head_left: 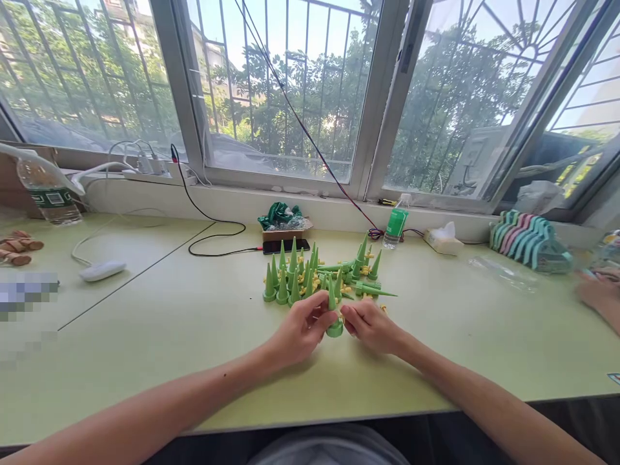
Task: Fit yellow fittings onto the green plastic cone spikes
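Near the table's front middle, my left hand (306,324) is closed round a green plastic plant-watering spike (334,329), its point up and its wide cap down. My right hand (371,324) pinches at the spike's side, where a sliver of a small yellow valve (341,317) shows; the fingers hide most of it. Just beyond my hands is a cluster of similar green spikes (282,287) with yellow valves. Many stand upright on their caps. Others, such as one green spike (375,290) on the right, lie on their sides.
Behind the cluster are a phone (295,246) on a cable and a small box (285,223) of dark green wrapping. A water bottle (396,223), a tissue box (443,240) and small hangers (527,239) line the back right. Another person's hand (600,294) is at the right edge.
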Demonstrator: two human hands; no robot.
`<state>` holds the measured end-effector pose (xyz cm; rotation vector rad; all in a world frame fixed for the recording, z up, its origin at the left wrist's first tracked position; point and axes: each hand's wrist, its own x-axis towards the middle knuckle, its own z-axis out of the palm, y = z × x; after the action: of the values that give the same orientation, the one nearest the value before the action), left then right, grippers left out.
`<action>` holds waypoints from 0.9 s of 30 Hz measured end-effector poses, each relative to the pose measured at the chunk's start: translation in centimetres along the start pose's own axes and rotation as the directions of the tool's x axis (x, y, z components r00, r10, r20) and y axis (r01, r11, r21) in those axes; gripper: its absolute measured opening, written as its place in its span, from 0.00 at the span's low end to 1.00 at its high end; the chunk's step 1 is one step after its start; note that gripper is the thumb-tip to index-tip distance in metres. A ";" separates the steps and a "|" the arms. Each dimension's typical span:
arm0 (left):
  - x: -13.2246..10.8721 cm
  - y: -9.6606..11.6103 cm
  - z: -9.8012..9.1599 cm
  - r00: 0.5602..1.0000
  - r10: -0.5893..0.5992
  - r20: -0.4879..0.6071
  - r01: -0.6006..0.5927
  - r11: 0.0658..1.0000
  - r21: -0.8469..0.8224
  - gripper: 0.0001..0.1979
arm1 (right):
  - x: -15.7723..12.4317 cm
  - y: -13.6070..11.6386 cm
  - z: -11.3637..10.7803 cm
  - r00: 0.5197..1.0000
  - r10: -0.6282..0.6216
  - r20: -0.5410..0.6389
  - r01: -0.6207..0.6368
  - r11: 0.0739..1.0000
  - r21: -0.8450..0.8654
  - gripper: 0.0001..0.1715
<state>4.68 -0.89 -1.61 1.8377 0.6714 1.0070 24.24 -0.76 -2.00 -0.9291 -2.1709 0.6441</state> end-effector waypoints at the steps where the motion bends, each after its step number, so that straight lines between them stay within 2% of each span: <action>1: 0.0 0.0 0.0 0.999 0.031 -0.008 -0.031 0.998 0.061 0.18 | 0.0 -0.1 0.0 1.000 0.028 0.004 -0.028 0.999 0.030 0.38; 4: -0.1 -0.1 -0.2 0.989 0.147 -0.009 -0.141 0.963 0.231 0.17 | 0.1 -0.4 0.1 0.994 0.106 0.040 -0.111 0.983 0.146 0.40; 7: -0.2 -0.2 -0.3 0.971 0.237 0.015 -0.229 0.917 0.328 0.16 | 0.2 -0.6 0.1 0.983 0.155 0.095 -0.175 0.950 0.258 0.42; 10: -0.2 -0.5 -0.3 0.975 0.224 -0.003 -0.212 0.926 0.314 0.16 | 0.3 -0.5 0.3 0.978 0.180 0.106 -0.204 0.934 0.295 0.42; 12: -0.1 -0.5 -0.1 0.990 0.132 -0.039 -0.122 0.970 0.209 0.17 | 0.4 -0.4 0.5 0.977 0.200 0.077 -0.214 0.932 0.293 0.41; 14: 0.1 -0.4 0.1 0.999 0.011 -0.049 -0.009 0.999 0.037 0.18 | 0.4 -0.4 0.5 0.982 0.189 0.024 -0.189 0.947 0.258 0.39; 17: 0.3 0.0 0.2 0.994 -0.104 -0.030 0.097 0.980 -0.173 0.20 | 0.3 -0.4 0.3 0.995 0.081 -0.052 -0.076 0.992 0.100 0.34; 20: 0.5 0.2 0.0 0.986 -0.164 -0.012 0.152 0.939 -0.310 0.20 | 0.0 -0.5 -0.2 0.997 -0.025 -0.076 0.021 0.998 -0.054 0.27; 24: 0.5 0.3 -0.3 0.970 -0.227 0.086 0.241 0.864 -0.442 0.19 | -0.2 -0.5 -0.7 0.993 -0.105 -0.051 0.101 0.991 -0.088 0.20; 27: 0.3 0.4 -0.3 0.963 -0.240 0.126 0.271 0.846 -0.459 0.19 | -0.3 -0.3 -0.6 0.985 -0.169 -0.046 0.162 0.980 -0.114 0.20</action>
<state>4.62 -0.68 -1.04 1.3049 0.5537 0.8397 24.72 -1.06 -1.55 -0.8012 -2.2231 0.4176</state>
